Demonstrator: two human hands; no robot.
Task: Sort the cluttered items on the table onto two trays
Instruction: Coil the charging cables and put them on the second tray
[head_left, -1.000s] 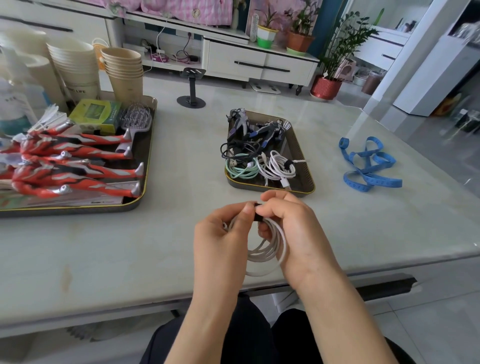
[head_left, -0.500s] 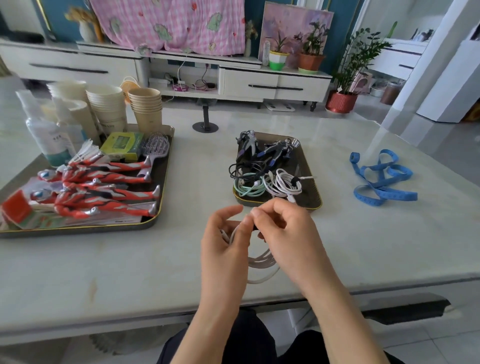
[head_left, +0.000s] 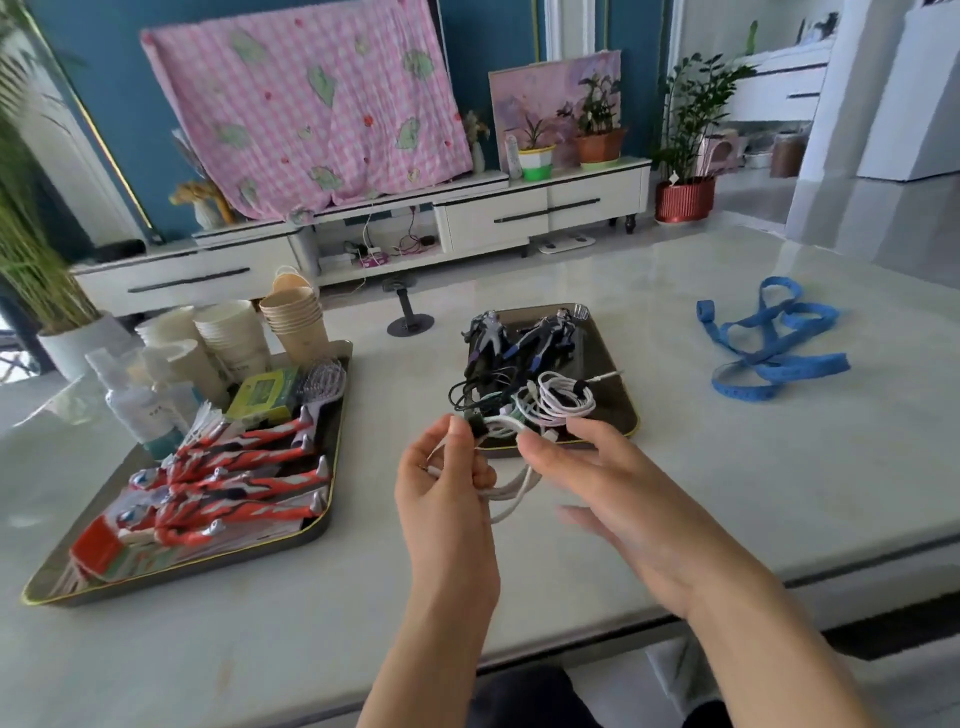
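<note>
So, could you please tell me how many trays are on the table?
2. The left tray holds red figures and a green box; the middle tray holds coiled cables and dark figures. None seems hidden.

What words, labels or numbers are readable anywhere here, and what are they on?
No text reads clearly.
Green box: printed panel, too blurred to read.
Spray bottle: dark label text, too small to read.
White paper cups: faint print, blurred.
Blue measuring tape: markings too small to read.
</note>
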